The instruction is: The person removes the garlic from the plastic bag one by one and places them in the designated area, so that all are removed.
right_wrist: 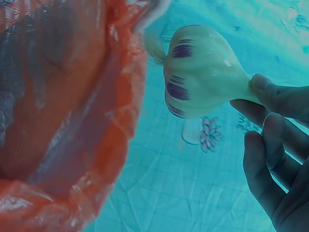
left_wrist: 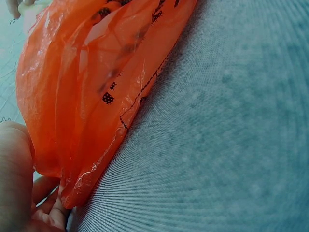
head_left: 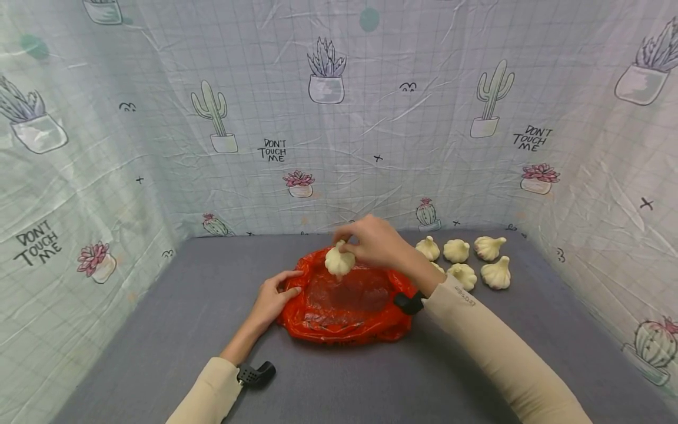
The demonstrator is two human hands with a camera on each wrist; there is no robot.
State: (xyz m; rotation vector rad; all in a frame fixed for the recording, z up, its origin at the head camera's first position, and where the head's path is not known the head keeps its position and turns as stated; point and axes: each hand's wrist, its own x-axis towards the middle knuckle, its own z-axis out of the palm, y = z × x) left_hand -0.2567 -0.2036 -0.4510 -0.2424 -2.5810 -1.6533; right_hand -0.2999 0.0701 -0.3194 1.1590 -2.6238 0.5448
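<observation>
A garlic bulb (head_left: 339,261) hangs by its stem from the fingertips of my right hand (head_left: 373,242), over the mouth of a red plastic bag (head_left: 344,337). In the right wrist view the bulb (right_wrist: 200,72) shows purple streaks and a tuft of roots, with thumb and finger pinching its neck. The bag stands wide open on the table. At its left side my left hand (head_left: 273,299) grips the plastic between thumb and fingers. The left wrist view has the thumb (left_wrist: 14,176) before the bag's side and fingers behind it.
Several more garlic bulbs (head_left: 457,251) lie in rows at the back right of the grey table (head_left: 212,306), partly behind my right forearm. A pale curtain (head_left: 254,88) printed with cacti encloses the back and both sides.
</observation>
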